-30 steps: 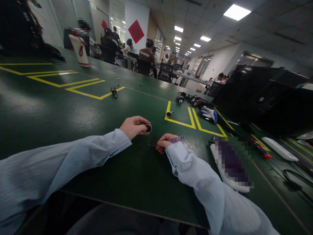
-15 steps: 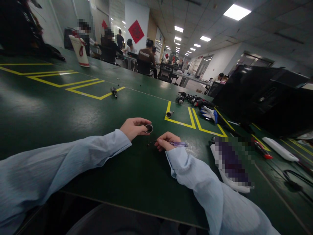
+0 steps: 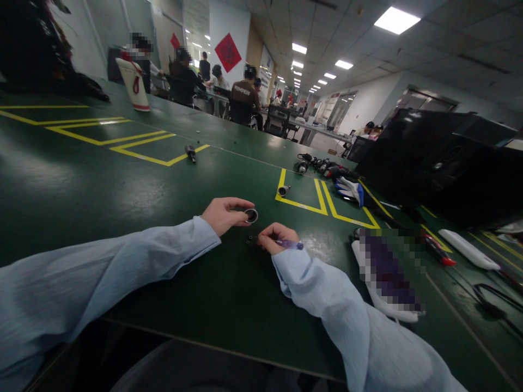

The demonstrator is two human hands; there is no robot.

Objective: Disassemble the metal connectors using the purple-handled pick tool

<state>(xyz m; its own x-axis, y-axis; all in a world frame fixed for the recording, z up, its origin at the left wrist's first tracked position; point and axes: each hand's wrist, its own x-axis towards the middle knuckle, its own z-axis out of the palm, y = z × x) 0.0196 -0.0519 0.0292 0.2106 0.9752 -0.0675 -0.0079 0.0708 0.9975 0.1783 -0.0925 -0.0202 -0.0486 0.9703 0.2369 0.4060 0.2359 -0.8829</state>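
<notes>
My left hand [image 3: 226, 214] pinches a short metal ring-shaped part [image 3: 252, 215] between thumb and fingers, its round opening turned toward me. Just right of it, my right hand [image 3: 274, 238] is closed around a screwdriver with a clear purple handle [image 3: 292, 244], its thin shaft pointing left. Near the shaft's tip a couple of tiny dark parts [image 3: 248, 240] lie on the green table [image 3: 204, 305], below the ring. Whether the tip touches one of them I cannot tell.
Yellow tape frames mark the table. A small metal cylinder [image 3: 283, 190] lies ahead, another metal part [image 3: 190, 153] farther left. On the right are a blue-white glove [image 3: 349, 190], a red-handled tool [image 3: 439, 251] and a white-edged case [image 3: 368, 277]. A cup [image 3: 134, 84] stands far left.
My right hand has shifted slightly left with the screwdriver, its tip closer to the tiny parts. The left hand and ring have moved very slightly.
</notes>
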